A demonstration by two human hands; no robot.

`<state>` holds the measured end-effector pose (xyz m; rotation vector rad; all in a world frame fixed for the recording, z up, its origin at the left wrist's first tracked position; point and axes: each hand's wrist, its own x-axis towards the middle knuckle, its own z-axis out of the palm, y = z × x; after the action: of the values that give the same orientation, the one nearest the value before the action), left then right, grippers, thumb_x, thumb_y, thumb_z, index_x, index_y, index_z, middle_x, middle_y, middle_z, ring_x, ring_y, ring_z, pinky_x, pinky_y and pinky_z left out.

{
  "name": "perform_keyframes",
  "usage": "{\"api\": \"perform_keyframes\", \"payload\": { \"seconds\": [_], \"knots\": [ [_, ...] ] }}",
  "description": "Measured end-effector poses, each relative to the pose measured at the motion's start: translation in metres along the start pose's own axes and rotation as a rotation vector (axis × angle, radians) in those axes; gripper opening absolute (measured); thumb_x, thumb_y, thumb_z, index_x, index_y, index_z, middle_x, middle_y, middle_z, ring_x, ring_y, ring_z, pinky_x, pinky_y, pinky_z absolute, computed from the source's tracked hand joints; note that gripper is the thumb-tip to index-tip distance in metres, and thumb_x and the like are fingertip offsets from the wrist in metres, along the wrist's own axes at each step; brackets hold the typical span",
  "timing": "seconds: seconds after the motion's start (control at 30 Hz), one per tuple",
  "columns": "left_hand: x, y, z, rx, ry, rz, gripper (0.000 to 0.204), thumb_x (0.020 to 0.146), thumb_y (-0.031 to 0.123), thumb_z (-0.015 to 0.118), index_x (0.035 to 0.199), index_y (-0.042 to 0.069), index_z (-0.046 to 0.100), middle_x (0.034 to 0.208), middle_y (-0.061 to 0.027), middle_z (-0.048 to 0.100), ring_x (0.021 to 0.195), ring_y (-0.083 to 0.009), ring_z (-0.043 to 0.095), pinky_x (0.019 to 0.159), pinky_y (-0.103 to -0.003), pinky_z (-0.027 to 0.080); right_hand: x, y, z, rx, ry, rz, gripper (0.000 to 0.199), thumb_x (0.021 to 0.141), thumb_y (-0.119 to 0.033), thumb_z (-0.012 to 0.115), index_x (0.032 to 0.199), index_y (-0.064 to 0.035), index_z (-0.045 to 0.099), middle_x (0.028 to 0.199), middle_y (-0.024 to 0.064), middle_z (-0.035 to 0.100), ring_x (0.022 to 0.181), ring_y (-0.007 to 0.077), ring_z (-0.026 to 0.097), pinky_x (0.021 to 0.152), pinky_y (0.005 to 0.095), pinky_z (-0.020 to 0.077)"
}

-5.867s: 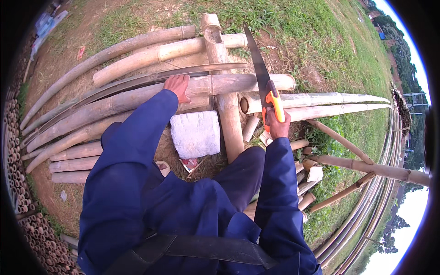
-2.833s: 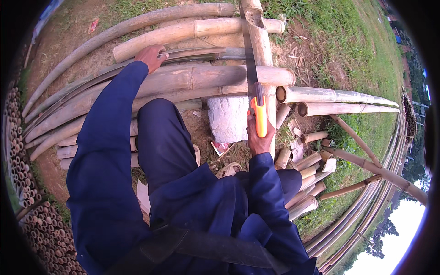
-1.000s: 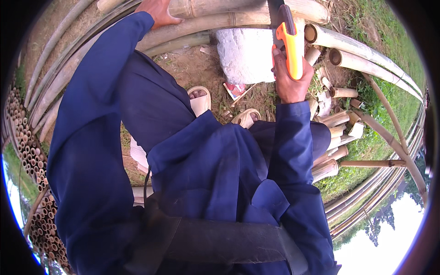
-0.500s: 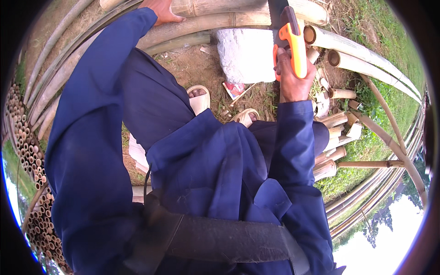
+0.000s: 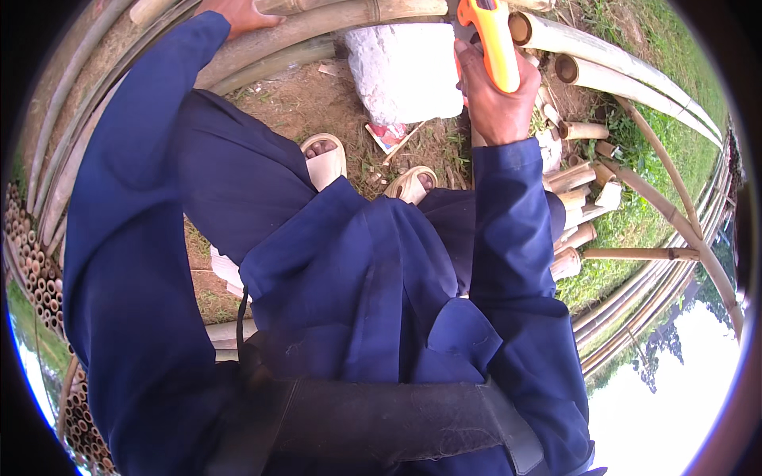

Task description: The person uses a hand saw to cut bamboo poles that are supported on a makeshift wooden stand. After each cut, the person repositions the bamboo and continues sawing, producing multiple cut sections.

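My right hand is closed round the orange and dark handle of a handsaw. The saw's blade is barely visible at the upper edge. At the top left, my left hand grips a long bamboo pole, its thumb lying along the pole; the other fingers are mostly cut off by the frame. Between my hands, close to the poles, a pale whitish block stands on the ground. The saw handle is just right of this block.
Cut bamboo pieces are heaped on the right. Two pale poles stretch across the grass there, near a crossed pole frame. Stacked bamboo ends rise at far left. My sandalled feet stand behind the block.
The view has shifted, so the scene sits higher and further left. My right hand and the saw have moved slightly forward, the blade now mostly beyond the frame. My left hand stays on the pole.
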<state>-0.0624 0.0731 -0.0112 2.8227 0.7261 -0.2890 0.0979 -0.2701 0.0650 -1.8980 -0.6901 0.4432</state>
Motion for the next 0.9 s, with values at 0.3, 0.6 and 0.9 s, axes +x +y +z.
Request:
{"api": "perform_keyframes", "payload": {
  "seconds": [0.3,0.6,0.9],
  "knots": [
    [0.000,-0.004,0.007,-0.017,0.020,-0.017,0.097,0.060,0.048,0.090,0.132,-0.004,0.054,0.122,-0.0311,0.064,0.116,-0.0459,0.061,0.100,-0.049,0.049,-0.003,0.010,-0.005,0.070,0.024,0.008,0.016,0.090,-0.011,0.078,0.084,-0.0003,0.068,0.063,0.0025,0.064,0.051,0.0072,0.059,0.048,0.0221,0.0465],
    [-0.002,-0.004,0.009,0.020,0.053,-0.014,0.098,0.059,0.050,0.090,0.133,-0.004,0.055,0.121,-0.0317,0.065,0.116,-0.0460,0.061,0.101,-0.049,0.049,-0.009,0.011,0.000,0.118,0.062,0.042,0.017,0.090,-0.012,0.079,0.085,0.0000,0.068,0.063,0.0012,0.063,0.054,0.0063,0.059,0.049,0.0222,0.0464],
    [0.008,-0.022,0.011,0.021,0.086,0.045,0.098,0.058,0.056,0.087,0.130,-0.005,0.058,0.121,-0.0302,0.065,0.117,-0.0441,0.062,0.102,-0.049,0.049,-0.089,-0.008,-0.035,0.083,0.016,0.179,0.019,0.092,-0.007,0.074,0.107,0.0044,0.072,0.081,0.0024,0.070,0.071,0.0057,0.060,0.065,0.0255,0.0507]
  ]
}}
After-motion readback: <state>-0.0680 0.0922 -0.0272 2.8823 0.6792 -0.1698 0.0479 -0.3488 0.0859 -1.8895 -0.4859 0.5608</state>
